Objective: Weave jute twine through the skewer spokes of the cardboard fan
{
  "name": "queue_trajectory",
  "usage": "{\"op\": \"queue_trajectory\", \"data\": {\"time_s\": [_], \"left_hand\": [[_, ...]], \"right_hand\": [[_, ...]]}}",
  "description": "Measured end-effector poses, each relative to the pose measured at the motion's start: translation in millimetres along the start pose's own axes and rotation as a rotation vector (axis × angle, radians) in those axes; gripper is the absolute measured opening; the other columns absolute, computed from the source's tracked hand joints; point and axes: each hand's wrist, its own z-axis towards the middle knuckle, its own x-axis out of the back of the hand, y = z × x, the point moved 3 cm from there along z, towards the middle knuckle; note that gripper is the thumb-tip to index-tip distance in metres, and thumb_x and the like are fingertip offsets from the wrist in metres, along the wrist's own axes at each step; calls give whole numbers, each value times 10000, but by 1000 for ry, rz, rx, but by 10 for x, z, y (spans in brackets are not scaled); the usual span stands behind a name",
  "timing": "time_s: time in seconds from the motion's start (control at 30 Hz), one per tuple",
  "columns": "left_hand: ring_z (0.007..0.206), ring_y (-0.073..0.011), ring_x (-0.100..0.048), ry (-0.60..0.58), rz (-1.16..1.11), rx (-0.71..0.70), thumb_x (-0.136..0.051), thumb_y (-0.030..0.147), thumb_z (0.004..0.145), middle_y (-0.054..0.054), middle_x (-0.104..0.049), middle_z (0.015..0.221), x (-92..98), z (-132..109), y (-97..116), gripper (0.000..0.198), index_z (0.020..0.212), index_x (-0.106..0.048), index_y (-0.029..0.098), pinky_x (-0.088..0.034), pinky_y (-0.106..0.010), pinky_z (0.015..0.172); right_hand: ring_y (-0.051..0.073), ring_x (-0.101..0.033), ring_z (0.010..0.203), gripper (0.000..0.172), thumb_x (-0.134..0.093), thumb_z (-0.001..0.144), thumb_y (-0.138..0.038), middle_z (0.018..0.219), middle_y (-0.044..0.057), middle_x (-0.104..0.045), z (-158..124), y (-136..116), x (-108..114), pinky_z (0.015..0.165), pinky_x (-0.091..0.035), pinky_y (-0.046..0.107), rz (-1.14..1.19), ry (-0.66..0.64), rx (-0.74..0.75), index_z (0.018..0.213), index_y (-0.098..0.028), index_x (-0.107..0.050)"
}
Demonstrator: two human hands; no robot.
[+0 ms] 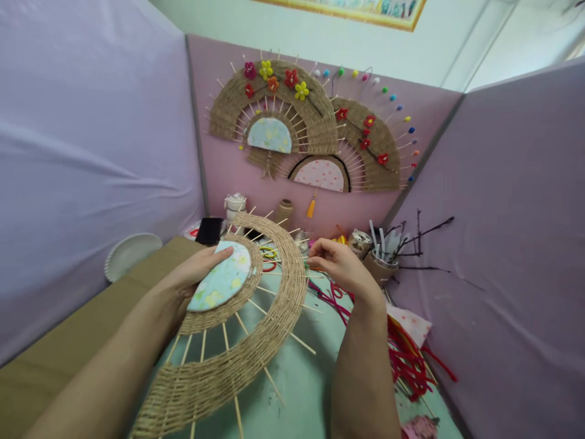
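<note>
A half-round woven fan [283,323] of brown twine on thin wooden sticks is tilted above the table. My left hand [201,268] grips its inner part, thumb pressed on the light-blue flowered fabric half-circle [222,280]; the other fingers are hidden behind. Past the fan's outer right edge, my right hand [336,262] is closed in a pinch by the stick tips. Whatever lies between its fingertips is too small to make out. Below and behind the fan, scissors with yellow handles [268,251] and ones with red handles [269,266] partly show.
Two decorated woven fans [320,125] hang on the pink back panel. A twine spool [284,211], a white jar [236,202] and a black phone [210,231] stand or lie at the back. Right are a pot of twigs and glue sticks [381,268] and red pipe cleaners [409,366].
</note>
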Motion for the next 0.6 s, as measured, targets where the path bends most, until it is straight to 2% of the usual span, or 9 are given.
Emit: {"op": "queue_trajectory", "data": {"time_s": [0.1, 0.23, 0.37, 0.47, 0.53, 0.6], "left_hand": [[526, -174, -679, 23, -115, 81, -756, 293, 787, -116, -762, 736, 33, -166, -147, 161, 814, -720, 139, -543, -232, 479], [541, -186, -699, 72, -314, 151, -703, 257, 842, -92, -760, 715, -14, -371, -385, 111, 851, -699, 147, -585, -264, 540], [561, -180, -709, 98, -376, 167, -620, 244, 908, -86, -761, 735, -53, -512, -636, 128, 934, -675, 132, -599, -261, 582], [573, -184, -708, 105, -347, 163, -578, 208, 931, -99, -762, 762, -10, -565, -805, 136, 967, -661, 106, -600, -281, 595], [614, -187, -717, 106, -313, 159, -600, 208, 920, -102, -768, 809, 45, -583, -885, 130, 985, -659, 111, -599, -287, 618], [657, -188, -724, 122, -240, 160, -636, 232, 902, -100, -773, 844, 105, -597, -942, 142, 992, -662, 125, -592, -280, 637]], "right_hand": [[141, -539, 697, 79, -640, 781, -245, 722, -12, -611, 31, -44, -29, 668, -418, 274, 39, 12, 40, 729, -198, -603], [146, -556, 714, 86, -632, 788, -250, 725, -2, -639, 38, -109, -48, 685, -433, 280, 45, 7, 64, 725, -192, -630], [162, -614, 735, 108, -639, 801, -263, 745, 15, -698, 39, -132, -148, 720, -470, 295, 47, -187, 74, 731, -192, -680], [192, -669, 858, 108, -659, 792, -261, 885, 43, -754, 16, -64, -152, 816, -499, 322, 45, -301, 49, 837, -198, -735], [208, -678, 937, 179, -654, 792, -251, 990, 60, -758, -16, 24, -59, 865, -506, 341, 22, -251, 6, 940, -202, -742], [220, -682, 968, 214, -635, 802, -248, 1046, 79, -749, -70, 112, 91, 876, -517, 352, -12, -121, -52, 985, -195, -730]]}}
